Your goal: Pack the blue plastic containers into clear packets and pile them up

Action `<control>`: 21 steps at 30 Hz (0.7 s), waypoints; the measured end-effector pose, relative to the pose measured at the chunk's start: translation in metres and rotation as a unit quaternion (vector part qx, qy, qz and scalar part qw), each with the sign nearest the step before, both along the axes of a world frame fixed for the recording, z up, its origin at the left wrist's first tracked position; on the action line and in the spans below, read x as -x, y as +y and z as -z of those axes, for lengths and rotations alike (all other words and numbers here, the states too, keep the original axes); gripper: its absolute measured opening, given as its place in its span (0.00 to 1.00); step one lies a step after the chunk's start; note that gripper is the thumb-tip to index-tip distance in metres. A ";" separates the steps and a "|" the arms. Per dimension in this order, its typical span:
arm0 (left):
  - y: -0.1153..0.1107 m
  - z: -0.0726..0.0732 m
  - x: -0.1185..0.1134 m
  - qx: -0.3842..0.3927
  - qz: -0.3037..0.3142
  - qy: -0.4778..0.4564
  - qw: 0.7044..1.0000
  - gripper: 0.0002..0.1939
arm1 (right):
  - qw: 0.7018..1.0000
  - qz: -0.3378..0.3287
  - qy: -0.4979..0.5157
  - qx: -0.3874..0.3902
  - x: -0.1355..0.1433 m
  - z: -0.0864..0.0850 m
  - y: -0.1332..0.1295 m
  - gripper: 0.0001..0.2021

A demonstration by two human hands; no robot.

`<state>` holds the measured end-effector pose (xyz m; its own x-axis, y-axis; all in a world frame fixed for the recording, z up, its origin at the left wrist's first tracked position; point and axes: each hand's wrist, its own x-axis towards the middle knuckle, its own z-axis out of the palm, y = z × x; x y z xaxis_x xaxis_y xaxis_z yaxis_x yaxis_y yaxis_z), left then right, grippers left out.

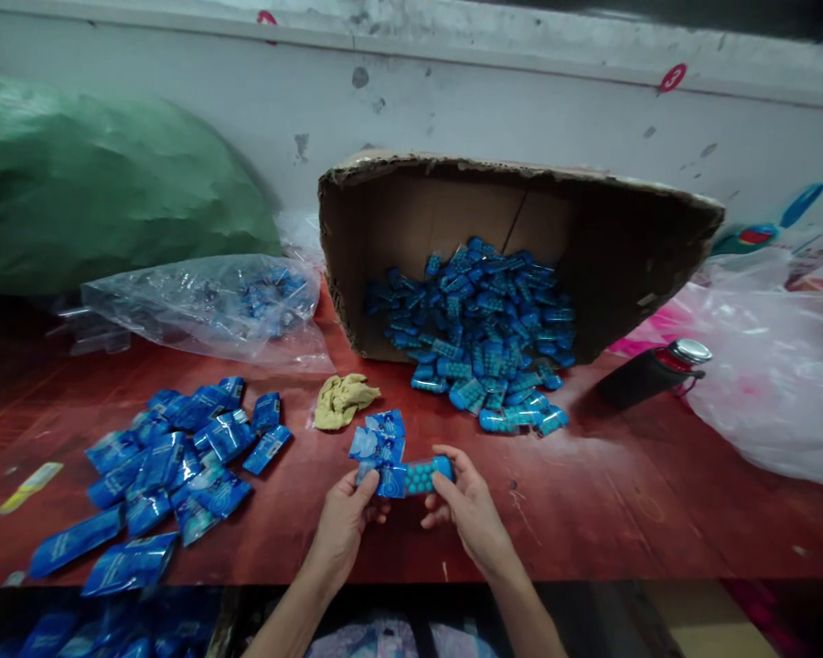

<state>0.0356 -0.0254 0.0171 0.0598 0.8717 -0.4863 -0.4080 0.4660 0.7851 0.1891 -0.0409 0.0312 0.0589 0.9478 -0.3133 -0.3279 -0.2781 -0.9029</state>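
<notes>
Above the front part of the table, my left hand (pixel 343 516) pinches a small blue printed packet (pixel 392 481) between thumb and fingers. My right hand (pixel 472 514) grips a small clear bottle (pixel 420 478) by its blue-capped end; round teal balls show inside it. The bottle lies sideways, its far end meeting the packet's right edge. Whether that end is inside the packet, I cannot tell. More flat blue packets (pixel 379 440) show just beyond my left thumb. A heap of filled-looking blue packets (pixel 161 461) lies on the table to the left.
A cardboard box (pixel 617 265) on its side spills similar bottles (pixel 486 302) onto the red table (pixel 631 512). Nearby are a crumpled yellow cloth (pixel 343 402), a dark flask (pixel 641 376), clear plastic bags (pixel 206 306), a large green sack (pixel 110 192) and a yellow-handled cutter (pixel 28 487).
</notes>
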 end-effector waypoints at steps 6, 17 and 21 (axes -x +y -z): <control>0.001 -0.001 0.002 -0.019 -0.007 0.008 1.000 0.14 | 1.000 -0.011 0.023 0.000 0.008 0.004 -0.008 0.19; -0.001 -0.005 -0.002 0.069 0.010 -0.108 0.992 0.11 | 0.949 0.001 -0.268 -0.164 0.026 0.023 -0.025 0.19; 0.001 -0.003 0.007 0.079 0.076 -0.145 0.983 0.08 | 0.972 -0.088 -0.168 -0.136 0.021 0.017 -0.019 0.17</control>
<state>0.0288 -0.0246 0.0204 0.3404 0.7565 -0.5585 -0.5206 0.6462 0.5580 0.1682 -0.0596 0.0138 -0.0553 0.9976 -0.0405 0.0299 -0.0389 -0.9988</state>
